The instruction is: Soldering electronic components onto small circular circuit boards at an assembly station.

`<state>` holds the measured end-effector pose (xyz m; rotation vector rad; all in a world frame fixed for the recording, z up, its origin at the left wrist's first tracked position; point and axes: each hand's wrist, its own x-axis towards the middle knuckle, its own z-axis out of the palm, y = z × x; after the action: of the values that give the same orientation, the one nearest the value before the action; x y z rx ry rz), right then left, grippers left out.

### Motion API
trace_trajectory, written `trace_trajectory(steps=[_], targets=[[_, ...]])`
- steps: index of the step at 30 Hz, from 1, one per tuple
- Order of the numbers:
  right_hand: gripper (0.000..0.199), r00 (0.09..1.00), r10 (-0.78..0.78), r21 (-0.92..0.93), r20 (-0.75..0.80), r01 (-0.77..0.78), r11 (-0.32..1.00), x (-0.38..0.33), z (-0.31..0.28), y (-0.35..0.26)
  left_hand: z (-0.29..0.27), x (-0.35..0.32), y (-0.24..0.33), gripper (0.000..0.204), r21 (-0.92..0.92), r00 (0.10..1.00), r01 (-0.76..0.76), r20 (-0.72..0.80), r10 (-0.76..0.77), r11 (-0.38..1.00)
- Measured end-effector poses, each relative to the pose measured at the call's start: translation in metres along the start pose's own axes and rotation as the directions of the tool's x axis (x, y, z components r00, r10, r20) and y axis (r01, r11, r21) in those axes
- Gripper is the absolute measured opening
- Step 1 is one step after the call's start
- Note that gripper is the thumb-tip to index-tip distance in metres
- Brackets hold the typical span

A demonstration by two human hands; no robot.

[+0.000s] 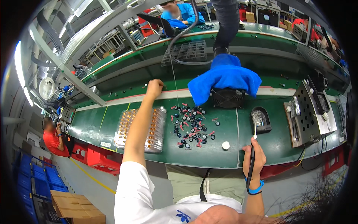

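My right hand (255,158) is wrapped round the black handle of a soldering iron (252,160). The iron's pale tip end reaches the near side of a black tip-cleaner tray (264,128) with silvery wire in it. My left arm stretches across a clear plastic tray of orange-brown parts (128,127), and my left hand (154,89) is at the white rail of the belt, its fingers curled together. What they hold, if anything, is too small to make out. Between my arms lies a pile of small black round parts with red-pink leads (192,127).
A black fan (227,99) draped with a blue cloth (227,80) stands behind the pile. A small white round container (225,145) sits near the bench's front edge. To the right is a perforated metal soldering station (307,112). Co-workers sit across the belt (126,87) and far left.
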<state>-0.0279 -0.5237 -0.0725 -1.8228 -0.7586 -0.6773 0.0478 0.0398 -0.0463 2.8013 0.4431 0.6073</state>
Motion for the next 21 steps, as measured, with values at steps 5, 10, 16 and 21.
trace_trajectory(steps=[5, 10, 16, 21], targets=[[0.038, 1.0, -0.005, 0.06, -0.007, 0.006, 0.998, 0.002, 0.001, 0.0, -0.064, -0.049, 0.066, 0.015, -0.505, 0.993, 0.039, -0.075, -0.088, 0.862], [0.034, 0.999, 0.04, 0.166, 0.023, -0.043, 0.985, -0.007, 0.0, 0.003, -0.086, -0.149, 0.171, 0.017, -0.729, 0.984, -0.116, -0.178, -0.023, 0.675], [0.016, 0.989, -0.067, 0.224, 0.133, 0.035, 0.974, 0.001, 0.008, -0.018, -0.028, -0.235, 0.267, 0.024, -0.587, 0.881, -0.474, -0.325, 0.345, 0.657], [0.022, 0.99, -0.1, 0.163, 0.095, 0.084, 0.983, 0.003, 0.011, -0.018, 0.0, -0.24, 0.282, 0.028, -0.545, 0.837, -0.547, -0.332, 0.435, 0.635]])
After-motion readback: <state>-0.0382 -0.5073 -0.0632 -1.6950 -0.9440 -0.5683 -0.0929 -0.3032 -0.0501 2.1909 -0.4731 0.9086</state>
